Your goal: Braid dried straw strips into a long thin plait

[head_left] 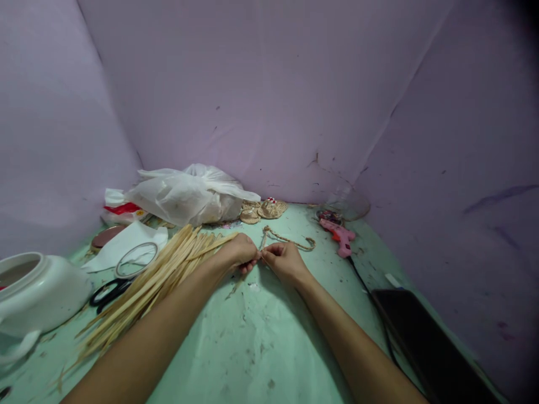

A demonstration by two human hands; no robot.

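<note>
My left hand (243,251) and my right hand (285,261) meet fingertip to fingertip over the table's middle, both closed in a pinch. Between them they grip a thin braided straw cord (288,238). Its finished length rises from the fingers, bends at the top and trails right to a curled end on the table. The strands right at the fingertips are mostly hidden. Beside my left forearm lies a loose bundle of dry, flat straw strips (168,280), one strip reaching toward my left hand.
Left are a white ceramic pot (50,292), black-handled scissors (110,292), a wire ring (137,260) and white paper (128,245). Behind lie a plastic bag (189,196) and round woven straw pieces (272,209). Right are a pink glue gun (340,237), clear container (347,203) and dark flat device (425,342).
</note>
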